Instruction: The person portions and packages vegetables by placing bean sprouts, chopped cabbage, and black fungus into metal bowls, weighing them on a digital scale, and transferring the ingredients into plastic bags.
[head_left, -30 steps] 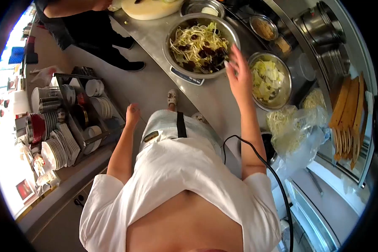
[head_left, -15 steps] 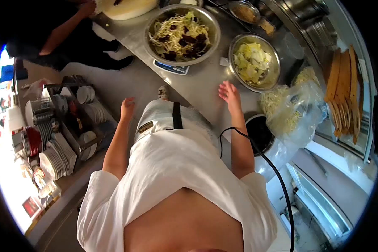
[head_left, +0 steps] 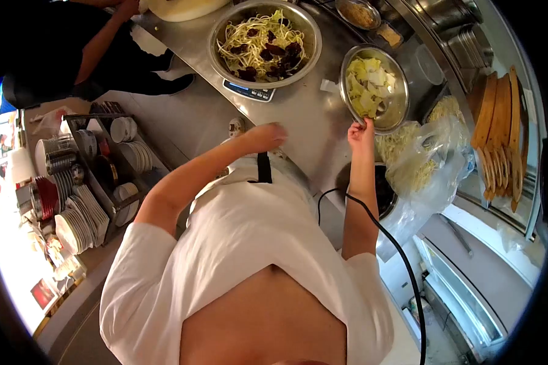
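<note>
My right hand point(head_left: 360, 132) grips the near rim of a steel bowl point(head_left: 398, 115), which looks slightly tilted. Torn pale yellow-green cabbage leaves point(head_left: 366, 85) lie inside it. My left hand point(head_left: 266, 137) is in front of my waist near the counter's edge, blurred by motion, with its fingers unclear. Beyond it, a larger steel bowl point(head_left: 313, 52) of bean sprouts point(head_left: 249, 45) with dark reddish-brown pieces sits on a digital scale point(head_left: 248, 91).
Clear plastic bags of bean sprouts point(head_left: 417, 173) lie to the right, beside a dark round pot point(head_left: 385, 191). A black cable point(head_left: 402, 255) crosses near my right arm. Racked dishes point(head_left: 82, 225) stand at left. Another person's arm point(head_left: 100, 45) is near a cutting board point(head_left: 186, 7).
My right hand has moved forward and taken hold of the cabbage bowl's rim; the bowl has shifted and tilted slightly. My left hand has swung from my side across to the middle.
</note>
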A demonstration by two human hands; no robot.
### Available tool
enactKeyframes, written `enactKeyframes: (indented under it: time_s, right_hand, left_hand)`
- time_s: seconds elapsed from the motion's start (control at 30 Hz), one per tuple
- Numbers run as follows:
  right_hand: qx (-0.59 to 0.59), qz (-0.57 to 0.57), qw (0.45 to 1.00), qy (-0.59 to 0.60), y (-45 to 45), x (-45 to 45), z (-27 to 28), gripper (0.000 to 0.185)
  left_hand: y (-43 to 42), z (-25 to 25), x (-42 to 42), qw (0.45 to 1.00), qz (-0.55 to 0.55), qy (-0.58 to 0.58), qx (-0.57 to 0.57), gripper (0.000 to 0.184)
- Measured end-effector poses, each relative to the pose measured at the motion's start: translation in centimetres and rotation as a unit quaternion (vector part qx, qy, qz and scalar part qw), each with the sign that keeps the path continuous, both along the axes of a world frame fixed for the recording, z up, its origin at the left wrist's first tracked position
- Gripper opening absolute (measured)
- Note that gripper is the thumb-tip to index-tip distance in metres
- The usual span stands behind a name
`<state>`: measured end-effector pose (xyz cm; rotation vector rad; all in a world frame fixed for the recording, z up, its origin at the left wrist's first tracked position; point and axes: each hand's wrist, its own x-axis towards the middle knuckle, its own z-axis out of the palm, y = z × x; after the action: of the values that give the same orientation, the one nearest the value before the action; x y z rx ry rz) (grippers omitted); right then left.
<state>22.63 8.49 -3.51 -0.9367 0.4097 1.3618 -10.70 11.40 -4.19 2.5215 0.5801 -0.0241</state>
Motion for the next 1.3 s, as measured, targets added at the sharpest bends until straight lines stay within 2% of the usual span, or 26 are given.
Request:
enactKeyframes:
  time_s: [0.03, 0.1, 0.17, 0.27, 0.37, 0.47, 0.53, 0.6, 0.67, 0.7, 0.73, 0.77, 0.83, 0.87, 0.9, 0.97, 1.07, 1.1, 1.2, 1.27, 1.3]
  right_hand:
    - [0.021, -0.001, 1.000, 0.020, -1.0, 0.1, 0.4, 0.012]
    - [0.028, -0.016, 0.999, 0.011, -2.7, 0.2, 2.3, 0.013]
    - [0.000, -0.041, 0.998, -0.046, -3.9, -0.9, 7.3, 0.015]
    - [-0.008, -0.048, 0.994, -0.103, -5.6, -1.0, 13.0, 0.011]
    - [0.001, -0.052, 0.996, -0.079, -7.1, 0.4, 15.0, 0.010]
    - [0.000, -0.044, 0.997, -0.058, -8.1, 1.3, 16.1, 0.011]
    - [-0.022, -0.048, 0.993, -0.107, -8.3, 1.0, 17.0, 0.011]
    - [-0.034, -0.058, 0.988, -0.142, -8.5, 1.2, 16.9, 0.012]
    - [-0.003, -0.037, 0.992, -0.119, -8.7, 1.8, 16.2, 0.015]
    - [0.017, -0.019, 0.995, -0.094, -8.6, 2.5, 15.3, 0.017]
    - [0.037, 0.000, 0.997, -0.068, -8.3, 3.0, 14.5, 0.018]
    - [0.054, 0.018, 0.998, 0.002, -7.5, 3.2, 14.2, 0.032]
    - [0.047, 0.026, 0.995, 0.082, -5.9, 3.7, 12.5, 0.042]
    - [0.048, 0.029, 0.991, 0.118, -4.9, 4.0, 11.5, 0.046]
    - [0.027, 0.029, 0.994, 0.098, -3.9, 4.1, 10.4, 0.049]
    - [-0.013, 0.028, 0.998, 0.061, -2.1, 3.7, 7.8, 0.054]
    - [-0.051, 0.063, 0.997, 0.018, -0.1, 3.7, 3.8, 0.050]
    - [-0.045, 0.085, 0.995, 0.031, 0.1, 4.9, 0.9, 0.045]
    - [-0.055, 0.032, 0.996, -0.059, 0.7, 2.6, 0.8, 0.036]
    - [-0.058, 0.022, 0.998, -0.034, 0.5, 1.1, 2.0, 0.036]
    - [-0.060, 0.015, 0.998, -0.021, 0.1, 0.1, 2.9, 0.036]
  left_hand:
    - [0.3, 3.3, 4.2, 0.982, 0.110, 0.045, -0.150, 0.037]
    - [1.6, 3.9, 9.1, 0.980, 0.133, -0.030, -0.146, 0.040]
    - [3.2, -1.6, 14.5, 0.987, 0.149, 0.026, -0.057, 0.051]
    - [5.6, 2.3, 19.4, 0.970, 0.222, 0.072, -0.072, 0.058]
    - [7.4, 7.1, 22.6, 0.943, 0.284, 0.042, -0.170, 0.080]
    - [8.2, 3.5, 27.1, 0.930, 0.256, -0.096, -0.246, 0.045]
    - [7.9, 2.9, 29.2, 0.985, 0.081, -0.069, -0.135, 0.039]
    - [5.9, 3.1, 27.8, 0.984, 0.056, -0.067, -0.153, 0.035]
    - [3.2, 3.8, 25.7, 0.933, 0.189, -0.103, -0.289, 0.032]
    - [2.3, 2.2, 24.4, 0.965, 0.126, -0.061, -0.223, 0.036]
    - [0.7, 0.6, 22.8, 0.965, 0.139, -0.059, -0.213, 0.037]
    - [-0.9, 1.6, 19.2, 0.965, 0.153, -0.055, -0.204, 0.039]
    - [-1.9, 3.0, 13.0, 0.970, 0.069, -0.080, -0.220, 0.049]
    - [-1.8, 6.0, 10.3, 0.976, 0.054, -0.010, -0.211, 0.052]
    - [-1.6, 8.6, 7.9, 0.977, 0.038, 0.060, -0.203, 0.055]
    - [-1.5, 8.1, 4.0, 0.979, 0.022, 0.074, -0.187, 0.050]
    - [-1.4, 10.8, 0.5, 0.963, 0.168, 0.093, -0.191, 0.044]
    - [-1.7, 11.3, -0.2, 0.963, 0.186, 0.082, -0.176, 0.041]
    - [-1.7, 12.0, -1.2, 0.965, 0.227, 0.025, -0.127, 0.034]
    - [-2.0, 12.4, -1.6, 0.965, 0.240, -0.031, -0.099, 0.033]
    - [-2.2, 13.0, -1.5, 0.952, 0.276, -0.006, -0.133, 0.027]
